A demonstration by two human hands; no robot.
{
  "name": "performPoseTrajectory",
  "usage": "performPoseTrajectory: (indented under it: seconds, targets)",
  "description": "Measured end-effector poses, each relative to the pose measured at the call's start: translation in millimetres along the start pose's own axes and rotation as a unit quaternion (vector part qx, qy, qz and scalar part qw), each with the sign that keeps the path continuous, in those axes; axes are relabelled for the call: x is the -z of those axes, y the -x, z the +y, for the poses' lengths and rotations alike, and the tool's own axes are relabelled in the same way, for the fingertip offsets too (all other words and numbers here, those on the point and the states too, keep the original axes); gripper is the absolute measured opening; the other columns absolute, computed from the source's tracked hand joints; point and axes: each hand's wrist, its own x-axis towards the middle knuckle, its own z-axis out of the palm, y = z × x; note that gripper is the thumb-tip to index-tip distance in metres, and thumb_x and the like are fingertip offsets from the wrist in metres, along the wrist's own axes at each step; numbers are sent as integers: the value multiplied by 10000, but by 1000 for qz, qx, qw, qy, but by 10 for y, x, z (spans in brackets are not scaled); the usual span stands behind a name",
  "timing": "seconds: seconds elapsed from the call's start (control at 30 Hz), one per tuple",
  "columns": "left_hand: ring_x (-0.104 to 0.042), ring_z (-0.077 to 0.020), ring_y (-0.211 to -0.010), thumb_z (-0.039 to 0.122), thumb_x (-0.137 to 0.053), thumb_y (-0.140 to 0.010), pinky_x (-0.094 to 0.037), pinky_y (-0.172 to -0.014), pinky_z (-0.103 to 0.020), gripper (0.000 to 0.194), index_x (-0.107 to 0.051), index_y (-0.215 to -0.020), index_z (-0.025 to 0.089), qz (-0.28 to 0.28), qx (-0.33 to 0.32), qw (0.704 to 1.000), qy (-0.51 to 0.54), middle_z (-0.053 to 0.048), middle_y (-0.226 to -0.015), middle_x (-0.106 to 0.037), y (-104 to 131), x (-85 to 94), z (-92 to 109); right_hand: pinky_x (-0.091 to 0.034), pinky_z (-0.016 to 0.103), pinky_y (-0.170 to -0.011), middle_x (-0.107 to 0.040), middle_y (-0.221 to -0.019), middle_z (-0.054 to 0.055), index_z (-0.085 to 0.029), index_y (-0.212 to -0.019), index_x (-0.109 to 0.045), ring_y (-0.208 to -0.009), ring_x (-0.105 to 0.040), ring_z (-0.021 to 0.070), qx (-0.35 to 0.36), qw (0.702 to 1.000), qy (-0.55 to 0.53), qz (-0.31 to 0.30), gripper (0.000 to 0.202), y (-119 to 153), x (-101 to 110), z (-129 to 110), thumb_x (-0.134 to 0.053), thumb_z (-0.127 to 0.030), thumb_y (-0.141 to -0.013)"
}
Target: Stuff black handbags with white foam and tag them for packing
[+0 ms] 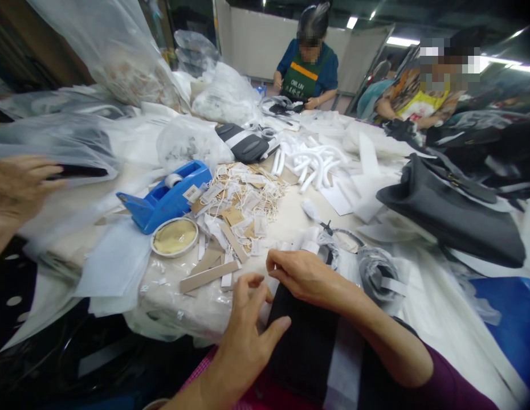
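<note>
A black bag [305, 341] with a white paper strip [345, 359] around it lies in front of me, close to my lap. My right hand [310, 279] reaches across its upper edge, with fingers bent and pressed together at the corner. My left hand [250, 330] is beside the bag's left edge, its fingers curved and the thumb apart, over the black surface. What lies between the two hands at that corner is partly hidden. Just beyond are a plastic-wrapped coiled strap [380, 279] and a pile of hang tags with strings [243, 199].
A blue tape dispenser [168, 193] stands beside a round dish [174, 237]. White tubes [316, 162] and a dark grey bag [453, 210] lie farther off. Another person's hand [21, 185] touches a plastic-covered item at left. Two co-workers [308, 71] work across the table.
</note>
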Motion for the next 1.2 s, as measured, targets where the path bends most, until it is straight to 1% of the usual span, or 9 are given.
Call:
performPoseTrajectory:
  seconds: [0.23, 0.53, 0.63, 0.7, 0.77, 0.87, 0.93, 1.07, 1.2]
  targets:
    - [-510, -230, -1022, 352, -675, -769, -419, -924, -369, 357, -564, -1066, 190, -56, -30, 998, -15, -53, -1056, -562, -425, -107, 2, -356, 220, -636, -582, -840, 20, -181, -1045, -445, -723, -527, 124, -6, 992, -88, 94, 287, 57, 7, 124, -368, -10, -828]
    - [-551, -241, -1121, 356, -556, -877, -411, -988, -373, 362, -486, -1172, 159, -85, -28, 994, 59, -105, -1189, -599, -424, -175, -56, -388, 242, -661, -598, -914, 61, -159, -1070, -480, -755, -552, 146, 5, 999, -33, 38, 384, 11, -4, 100, -440, 21, -733]
    - [-449, -248, -1289, 394, -535, -883, -335, -1091, -400, 548, -350, -1342, 158, -92, -13, 993, 71, -146, -1401, -463, -430, -176, -129, -430, 254, -732, -584, -996, 64, -186, -1042, -506, -844, -561, 148, 84, 979, -93, 159, 324, 10, 212, 98, -421, -11, -782]
    - [-299, -244, -1399, 435, -532, -874, -208, -1166, -399, 646, -309, -1412, 156, -90, 2, 995, 51, -137, -1503, -340, -438, -169, -177, -425, 301, -869, -571, -1077, 73, -204, -1038, -528, -987, -547, 166, 97, 923, -110, 355, 291, 140, 472, 107, -375, -51, -843]
    - [-211, -245, -1435, 479, -521, -865, -125, -1189, -402, 679, -333, -1428, 148, -88, 17, 996, 20, -121, -1533, -295, -447, -154, -195, -395, 351, -959, -557, -1129, 80, -210, -1081, -529, -1070, -527, 185, 35, 819, -105, 564, 279, 414, 712, 132, -344, -117, -894]
    - [-192, -247, -1441, 504, -494, -864, -104, -1190, -425, 692, -344, -1435, 142, -88, 19, 996, -3, -116, -1535, -295, -461, -130, -160, -376, 385, -1013, -531, -1192, 101, -185, -1184, -500, -1123, -514, 206, -106, 681, -92, 719, 298, 1024, 748, 197, -390, -235, -911]
    - [-206, -253, -1437, 509, -486, -858, -114, -1188, -435, 694, -357, -1425, 130, -89, 11, 996, -18, -127, -1525, -312, -476, -121, -121, -353, 398, -1048, -504, -1262, 122, -169, -1253, -479, -1185, -483, 225, -215, 670, -114, 701, 383, 1446, 490, 229, -431, -325, -907]
    - [-205, -253, -1437, 526, -479, -836, -122, -1191, -423, 693, -387, -1394, 125, -93, 5, 995, -45, -129, -1519, -324, -527, -128, -91, -318, 393, -1096, -422, -1405, 157, -141, -1409, -358, -1306, -406, 261, -416, 689, -282, 522, 675, 1980, -275, 255, -450, -537, -870]
    - [-223, -249, -1432, 524, -482, -815, -123, -1189, -418, 685, -405, -1359, 114, -85, 10, 995, -57, -141, -1520, -316, -568, -151, -101, -269, 381, -1134, -494, -1380, 146, -118, -1358, -461, -1307, -426, 277, -444, 689, -364, 443, 784, 2055, -597, 236, -562, -622, -765]
